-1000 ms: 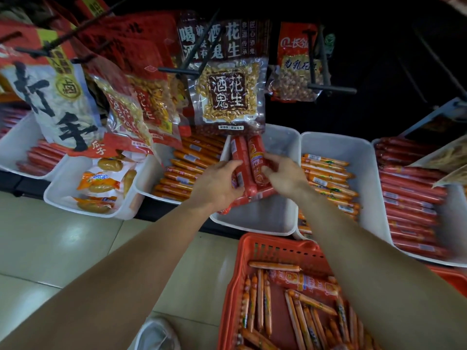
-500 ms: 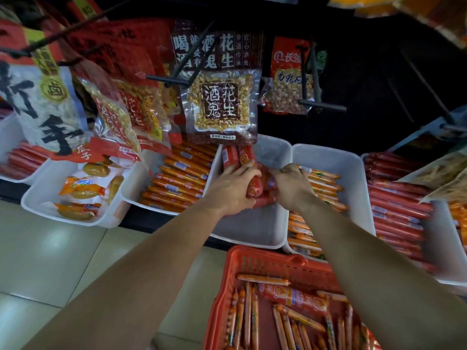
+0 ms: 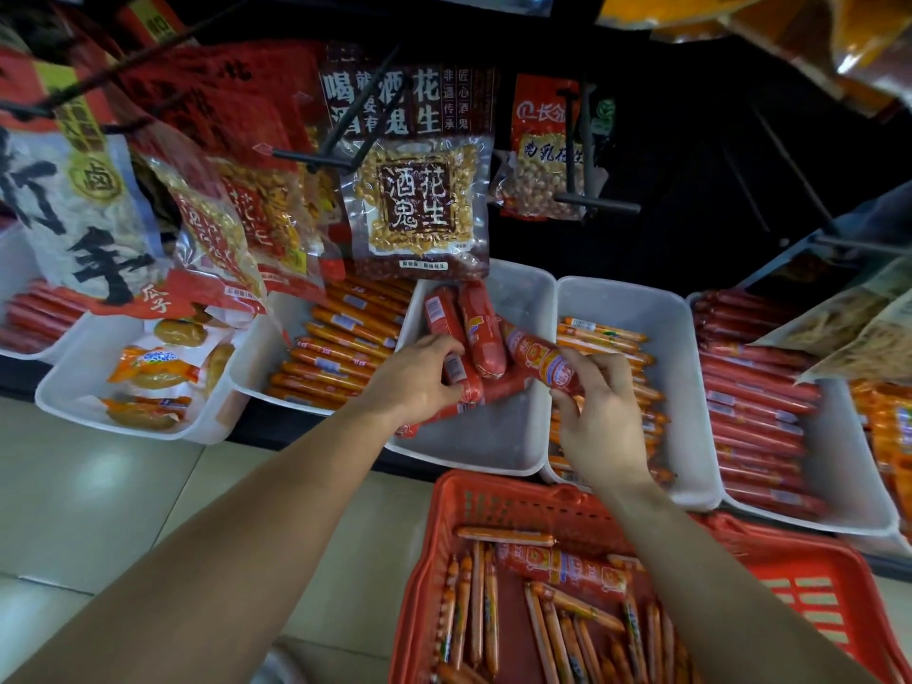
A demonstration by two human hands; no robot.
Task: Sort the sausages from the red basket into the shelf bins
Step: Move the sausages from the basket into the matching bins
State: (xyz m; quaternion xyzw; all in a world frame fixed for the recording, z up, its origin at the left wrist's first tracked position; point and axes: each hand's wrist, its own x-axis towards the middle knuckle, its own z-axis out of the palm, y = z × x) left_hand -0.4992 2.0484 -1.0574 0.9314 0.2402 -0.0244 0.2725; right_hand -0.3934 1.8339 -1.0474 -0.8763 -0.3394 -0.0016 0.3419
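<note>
A white shelf bin in the middle holds several thick red sausages. My left hand grips one thick red sausage lying in that bin. My right hand pinches the near end of another thick red sausage, which slants across the bin's right rim. Below, the red basket holds several thin orange sausages and one thick red sausage.
To the right, a white bin holds thin orange sausages, and beyond it another bin holds long red ones. Left bins contain orange sausages and yellow snack packs. Peanut bags hang on hooks above. Tiled floor lies lower left.
The sausages went down into the middle bin. My right hand pulled back to the right and now pinches one sausage by its end; my left hand stays on those in the bin.
</note>
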